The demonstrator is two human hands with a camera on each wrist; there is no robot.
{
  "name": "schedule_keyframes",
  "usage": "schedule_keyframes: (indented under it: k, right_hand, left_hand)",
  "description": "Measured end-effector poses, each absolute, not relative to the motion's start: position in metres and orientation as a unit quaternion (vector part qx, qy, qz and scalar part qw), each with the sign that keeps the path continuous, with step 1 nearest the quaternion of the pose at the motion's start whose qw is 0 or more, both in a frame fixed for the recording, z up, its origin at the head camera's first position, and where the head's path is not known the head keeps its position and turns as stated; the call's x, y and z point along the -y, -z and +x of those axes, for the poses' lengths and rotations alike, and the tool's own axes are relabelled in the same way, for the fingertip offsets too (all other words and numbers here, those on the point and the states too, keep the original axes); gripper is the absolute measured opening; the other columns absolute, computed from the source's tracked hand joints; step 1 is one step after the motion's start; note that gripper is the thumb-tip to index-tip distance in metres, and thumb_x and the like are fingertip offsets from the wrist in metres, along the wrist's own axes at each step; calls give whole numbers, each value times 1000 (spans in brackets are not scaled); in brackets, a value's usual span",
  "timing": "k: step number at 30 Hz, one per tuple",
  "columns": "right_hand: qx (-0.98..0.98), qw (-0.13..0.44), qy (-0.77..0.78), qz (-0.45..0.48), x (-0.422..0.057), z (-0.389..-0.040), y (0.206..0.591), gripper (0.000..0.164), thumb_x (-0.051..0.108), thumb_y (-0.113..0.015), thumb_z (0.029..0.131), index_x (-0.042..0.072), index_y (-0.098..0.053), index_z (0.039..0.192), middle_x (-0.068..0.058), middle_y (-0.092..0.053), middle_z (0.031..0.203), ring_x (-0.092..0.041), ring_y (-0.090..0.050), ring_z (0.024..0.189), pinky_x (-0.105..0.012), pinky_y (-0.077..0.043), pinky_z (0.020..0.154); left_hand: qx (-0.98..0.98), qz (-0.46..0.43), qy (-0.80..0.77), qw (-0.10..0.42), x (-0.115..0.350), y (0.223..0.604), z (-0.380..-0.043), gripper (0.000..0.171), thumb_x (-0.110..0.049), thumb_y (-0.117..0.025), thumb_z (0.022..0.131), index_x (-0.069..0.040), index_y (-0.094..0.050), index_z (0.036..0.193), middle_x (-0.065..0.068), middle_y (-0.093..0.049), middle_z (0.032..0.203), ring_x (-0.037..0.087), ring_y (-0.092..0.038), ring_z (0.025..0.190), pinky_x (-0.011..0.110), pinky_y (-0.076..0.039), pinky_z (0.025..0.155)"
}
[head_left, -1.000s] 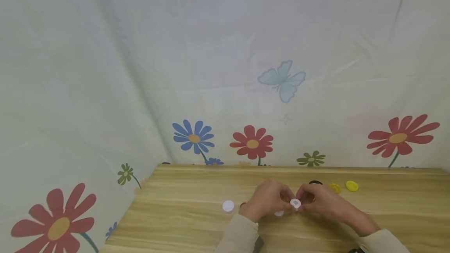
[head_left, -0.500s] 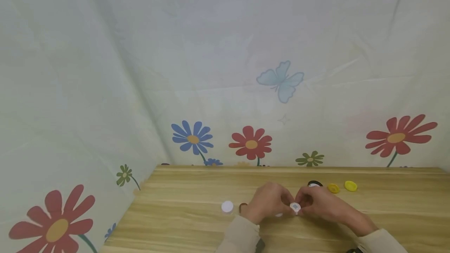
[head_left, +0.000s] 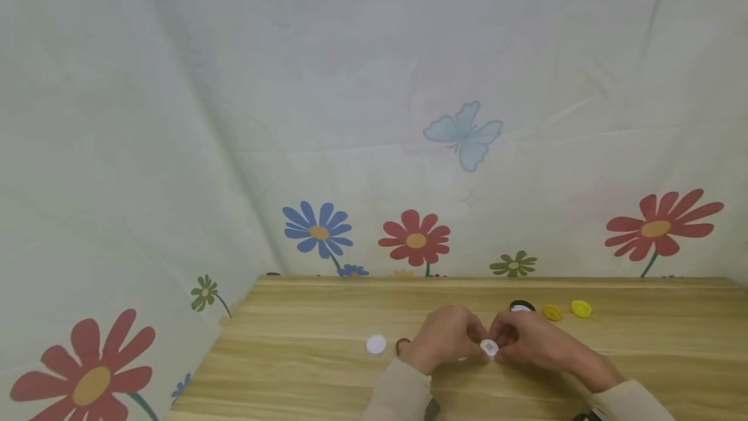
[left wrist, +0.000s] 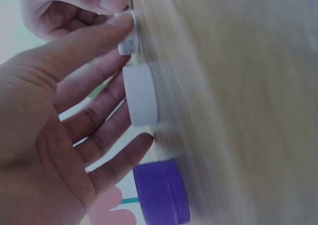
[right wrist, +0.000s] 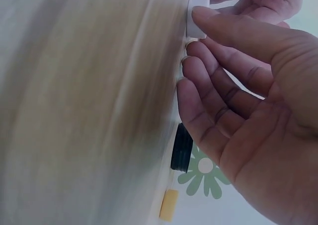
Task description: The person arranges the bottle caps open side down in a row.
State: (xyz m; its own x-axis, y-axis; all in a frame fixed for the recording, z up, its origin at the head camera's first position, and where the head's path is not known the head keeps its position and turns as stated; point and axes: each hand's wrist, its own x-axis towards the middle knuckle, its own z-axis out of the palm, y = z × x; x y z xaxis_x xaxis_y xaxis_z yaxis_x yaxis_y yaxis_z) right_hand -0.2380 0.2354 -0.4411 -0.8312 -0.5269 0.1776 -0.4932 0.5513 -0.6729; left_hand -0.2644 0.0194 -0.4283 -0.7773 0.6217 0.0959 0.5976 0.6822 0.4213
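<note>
A small white bottle cap (head_left: 489,347) with a grey patch on top is between my two hands. My left hand (head_left: 447,338) pinches its left side with thumb and fingertips, close over the table. From the other side my right hand (head_left: 534,341) pinches it too. Faint print shows on its side in the left wrist view. Below the thumb in that view a larger ribbed white cap (left wrist: 141,94) stands at my left fingers, and a purple cap (left wrist: 161,192) lies past the little finger. My right hand's lower fingers are gently bent near the wood.
On the wooden table (head_left: 310,317), a white cap (head_left: 376,344) and a brown ring-like cap (head_left: 402,346) lie left of my left hand. Behind my right hand are a black-rimmed cap (head_left: 522,306), an orange-yellow cap (head_left: 552,312) and a bright yellow one (head_left: 581,308). A flowered cloth (head_left: 350,167) hangs behind.
Both hands have come slightly lower and nearer with the small white cap, still pinching it. The whole head view has shifted a little. The other caps stay where they were on the table.
</note>
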Motion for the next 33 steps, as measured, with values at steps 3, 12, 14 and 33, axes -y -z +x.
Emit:
schedule_keyframes:
  k: [3, 12, 14, 33]
  right_hand:
    - [-879, 34, 379, -287, -237, -239, 439, 21, 12, -88, 86, 13, -71, 98, 7, -67, 89, -5, -60, 81, -27, -54, 70]
    - [-879, 2, 384, -282, -253, -243, 427, 16, 8, -82, 91, 7, -73, 105, 2, -69, 98, -8, -60, 87, -28, -54, 75]
    - [-880, -18, 385, -278, -259, -243, 425, 17, 9, -81, 92, 5, -73, 106, -1, -71, 100, -12, -64, 88, -29, -55, 75]
    - [-928, -89, 297, -205, -283, -258, 428, 31, 1, -88, 82, -3, -73, 110, -15, -75, 109, -43, -69, 107, -62, -55, 92]
  left_hand:
    - [-915, 324, -234, 48, -19, 426, -265, 20, -29, -96, 80, -22, -85, 96, -20, -72, 86, -5, -58, 83, 18, -48, 79]
    - [-912, 302, -268, 65, -26, 422, -271, 30, -31, -91, 86, -15, -83, 110, -12, -77, 99, -1, -65, 90, 21, -52, 86]
    - [-913, 299, -271, 55, -30, 423, -273, 32, -31, -90, 86, -16, -82, 113, -12, -77, 101, -1, -65, 91, 22, -52, 85]
    - [-912, 261, -315, -2, -74, 435, -281, 49, -27, -90, 84, -14, -75, 129, -4, -77, 116, 8, -69, 104, 29, -51, 93]
